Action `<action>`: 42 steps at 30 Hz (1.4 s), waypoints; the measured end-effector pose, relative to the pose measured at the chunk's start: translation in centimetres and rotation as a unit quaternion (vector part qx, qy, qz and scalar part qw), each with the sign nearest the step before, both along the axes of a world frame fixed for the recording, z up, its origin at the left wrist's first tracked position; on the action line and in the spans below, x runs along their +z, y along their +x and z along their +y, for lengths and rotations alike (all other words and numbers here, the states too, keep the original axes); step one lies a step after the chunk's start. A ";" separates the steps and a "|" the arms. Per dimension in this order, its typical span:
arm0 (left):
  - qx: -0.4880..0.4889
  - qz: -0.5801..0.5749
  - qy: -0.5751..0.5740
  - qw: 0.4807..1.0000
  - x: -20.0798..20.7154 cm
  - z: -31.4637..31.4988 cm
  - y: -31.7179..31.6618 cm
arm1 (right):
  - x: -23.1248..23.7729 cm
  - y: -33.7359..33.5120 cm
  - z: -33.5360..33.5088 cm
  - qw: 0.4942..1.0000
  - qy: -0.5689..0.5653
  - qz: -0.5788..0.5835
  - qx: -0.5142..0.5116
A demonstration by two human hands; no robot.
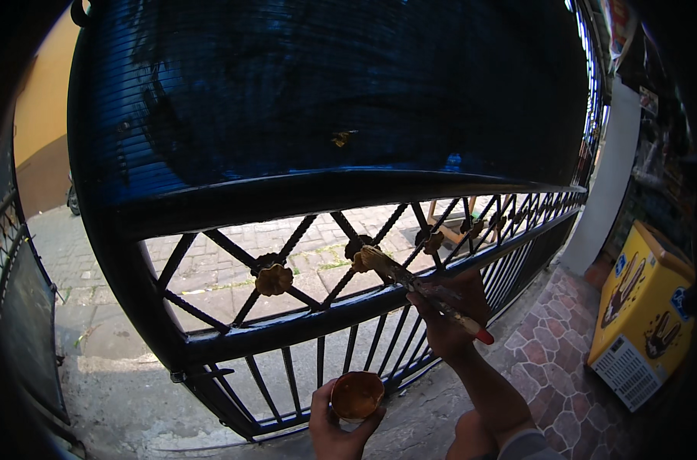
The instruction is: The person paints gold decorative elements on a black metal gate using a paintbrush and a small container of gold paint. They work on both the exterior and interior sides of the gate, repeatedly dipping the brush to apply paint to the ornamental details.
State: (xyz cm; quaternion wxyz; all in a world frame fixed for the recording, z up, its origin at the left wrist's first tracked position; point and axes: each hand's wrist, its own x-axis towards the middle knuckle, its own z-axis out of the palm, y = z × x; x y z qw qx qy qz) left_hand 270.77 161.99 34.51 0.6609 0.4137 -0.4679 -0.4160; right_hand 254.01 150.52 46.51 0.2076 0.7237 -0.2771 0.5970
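My right hand (449,318) is closed round a paintbrush (421,288) with a red-tipped handle. Its bristles, coated in gold-brown paint, touch a flower-shaped ornament (357,261) on the black metal gate (287,331). Lower down, my left hand (341,431) grips a small round cup (357,396) whose inside is coated with the same gold-brown colour. To the left of the brush, another flower ornament (275,280) on the lattice is gold. Farther right along the lattice, one more ornament (433,243) looks gold too.
Above the lattice a dark blue ribbed panel (341,92) fills the gate's frame. A yellow carton (641,307) stands at the right on stone-patterned paving (548,337). Behind the bars lies a paved street (95,276). Another dark gate leaf (30,307) is at far left.
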 end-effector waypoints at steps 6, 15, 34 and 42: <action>0.007 -0.009 0.006 1.000 -0.4 -0.2 -0.1 | 0.1 -0.8 0.4 0.998 0.025 0.046 -0.045; 0.005 0.001 0.001 1.000 -0.4 -0.1 -0.1 | -0.1 -1.0 0.7 0.976 -0.101 0.171 -0.092; 0.012 0.013 -0.011 1.000 0.5 0.2 0.4 | -0.1 -3.8 -0.4 0.958 0.078 -0.262 0.087; -0.002 0.041 -0.001 0.999 1.0 0.6 1.0 | -1.4 -8.7 -1.5 0.922 0.146 -0.352 0.075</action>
